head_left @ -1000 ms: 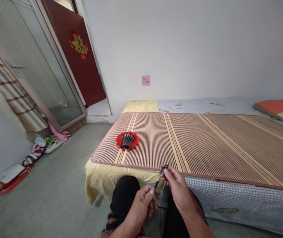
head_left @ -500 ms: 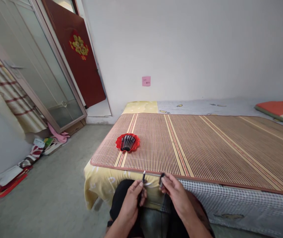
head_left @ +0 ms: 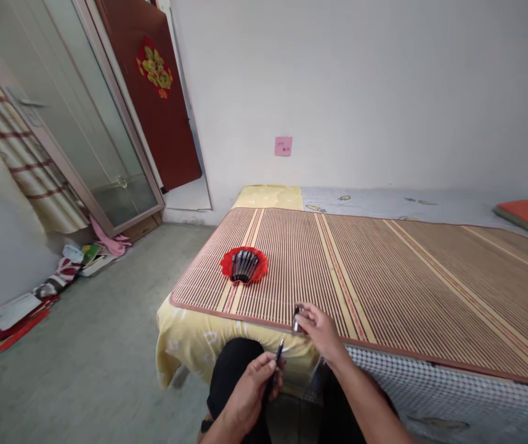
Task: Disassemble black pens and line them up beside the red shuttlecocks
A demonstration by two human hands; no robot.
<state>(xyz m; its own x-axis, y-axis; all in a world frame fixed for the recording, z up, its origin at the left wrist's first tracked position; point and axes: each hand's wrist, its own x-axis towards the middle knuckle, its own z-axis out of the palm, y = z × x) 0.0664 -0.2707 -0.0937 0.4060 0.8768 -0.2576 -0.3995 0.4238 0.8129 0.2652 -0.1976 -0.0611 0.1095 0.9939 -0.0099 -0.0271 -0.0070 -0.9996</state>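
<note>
While my left hand [head_left: 255,383] grips an uncapped pen [head_left: 280,350] before the bed [head_left: 190,336], my right pinches a cap [head_left: 296,322] near the striped mat's [head_left: 291,259] edge. More pens [head_left: 244,266] lie in a red dish [head_left: 262,264].

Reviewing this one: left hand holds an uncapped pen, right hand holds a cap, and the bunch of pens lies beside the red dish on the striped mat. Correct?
Not quite: the bunch of pens lies in the red dish on the striped mat, not beside it, as the head view shows. The left hand does hold an uncapped pen, the right hand a cap.
</note>
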